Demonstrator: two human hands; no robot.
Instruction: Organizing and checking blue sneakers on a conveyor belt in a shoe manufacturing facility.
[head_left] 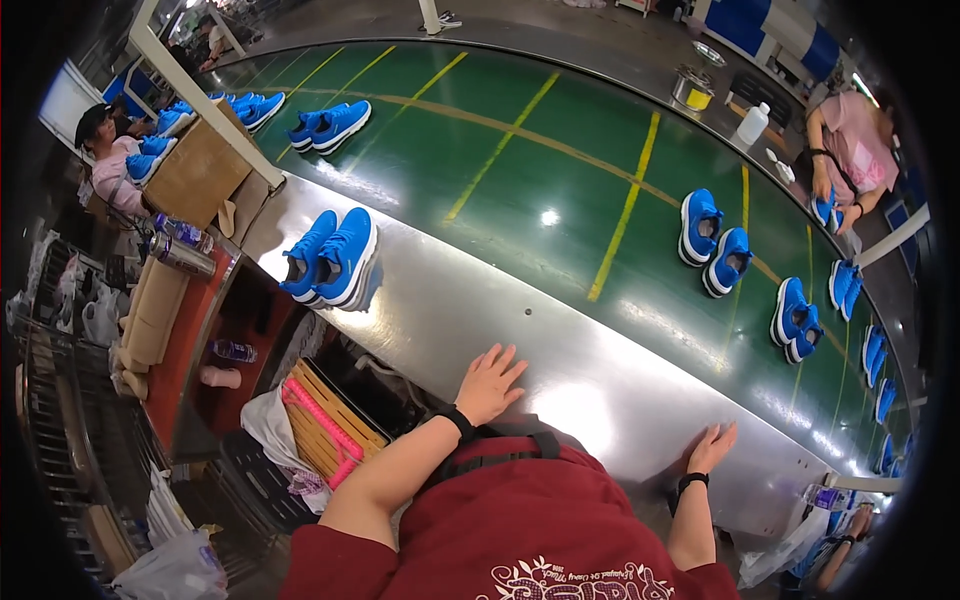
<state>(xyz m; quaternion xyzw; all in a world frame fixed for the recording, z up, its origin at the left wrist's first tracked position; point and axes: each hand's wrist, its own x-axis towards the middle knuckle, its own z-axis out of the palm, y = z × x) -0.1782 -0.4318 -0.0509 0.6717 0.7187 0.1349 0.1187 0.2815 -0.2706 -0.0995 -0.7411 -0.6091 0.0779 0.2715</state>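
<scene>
**Hands idle at the belt edge**

Right now the nearest pair of blue shoes (333, 258) sits on the steel ledge (470, 310), well left of you. Your left hand (488, 383) and right hand (711, 447) lie flat, fingers spread, holding nothing. Reach left and grip both shoes together by the heels.

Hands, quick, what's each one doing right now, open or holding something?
Left hand: open, flat on the shiny steel ledge, holding nothing.
Right hand: open, resting on the same ledge, holding nothing.
</scene>
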